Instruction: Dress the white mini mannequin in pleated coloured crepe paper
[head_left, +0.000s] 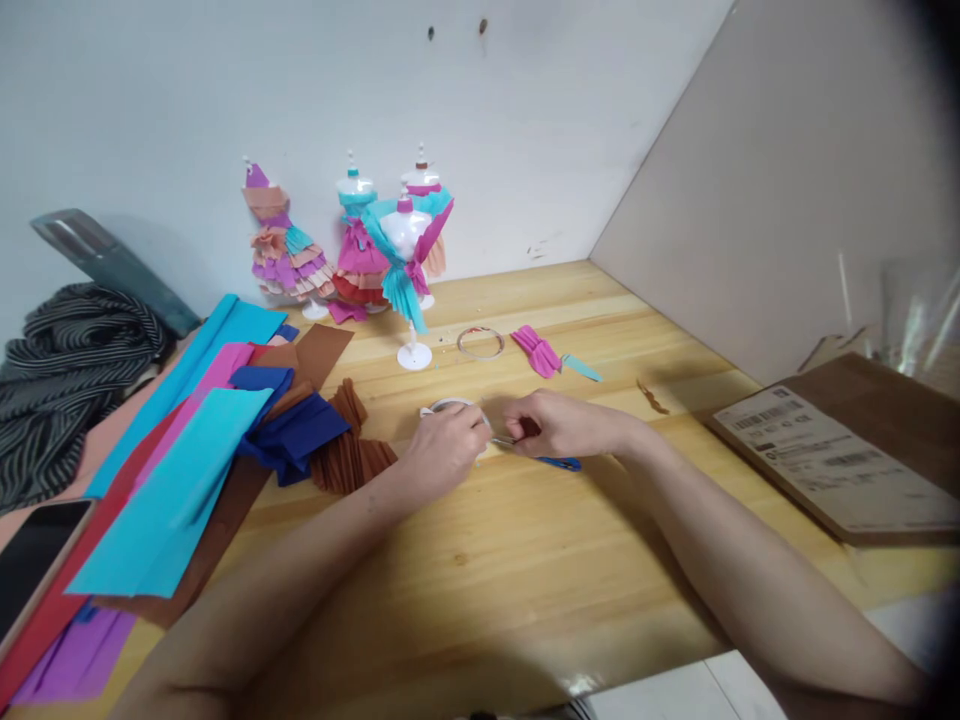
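Observation:
In the middle of the wooden table (465,560), my left hand (448,445) is closed at a thin white ring that looks like a roll of tape (448,404); the hand hides part of it. Just to the right, my right hand (555,425) is closed around scissors. Metal blades (501,440) point toward my left fingers, and a blue handle (561,463) shows beneath the hand. Beyond my hands lie another thin ring (481,343), a gathered pink piece of crepe paper (536,350) and a small teal strip (582,368).
Several small dress forms in crepe paper, the nearest teal and pink (409,240), stand by the back wall. Crepe sheets (172,490), a phone (37,560) and striped cloth (75,350) are at left. A cardboard parcel (840,450) lies at right.

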